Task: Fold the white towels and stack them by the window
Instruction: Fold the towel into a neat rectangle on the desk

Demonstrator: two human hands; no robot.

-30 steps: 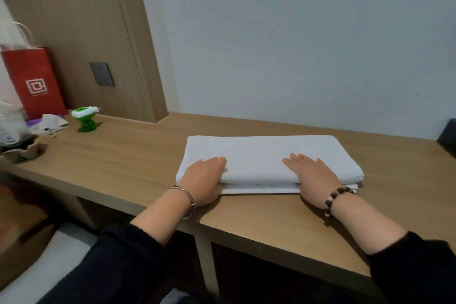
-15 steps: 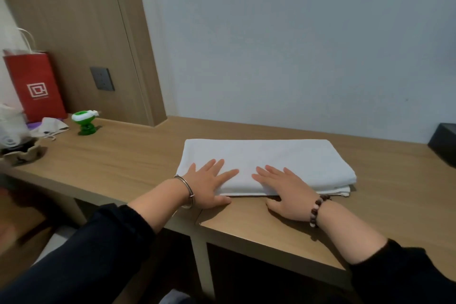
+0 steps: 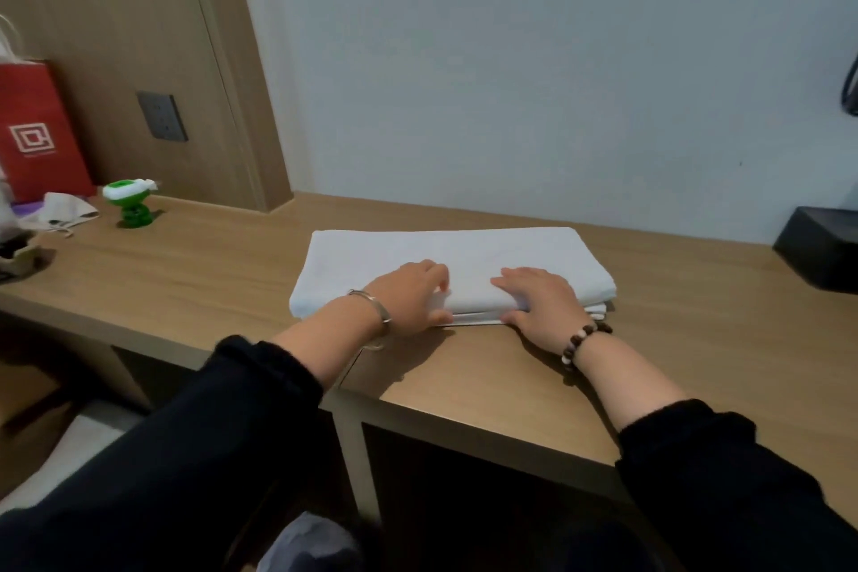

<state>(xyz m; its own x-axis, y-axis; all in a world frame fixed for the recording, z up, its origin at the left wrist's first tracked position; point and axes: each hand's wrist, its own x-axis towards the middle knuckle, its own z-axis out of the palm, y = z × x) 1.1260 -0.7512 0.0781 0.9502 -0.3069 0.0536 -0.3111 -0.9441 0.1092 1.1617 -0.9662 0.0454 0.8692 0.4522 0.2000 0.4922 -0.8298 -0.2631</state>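
On light wooden bench (image 3: 185, 279), left hand (image 3: 408, 297) & right hand (image 3: 536, 298) fingers clamp folded white towel (image 3: 464, 248) at near edge, prob. to lift.

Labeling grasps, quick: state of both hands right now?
Left hand: grips the white towel, near edge.
Right hand: grips the same edge.

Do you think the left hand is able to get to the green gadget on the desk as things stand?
Probably yes: only bare desk lies between the left hand and the green gadget, though it must first release the towel.
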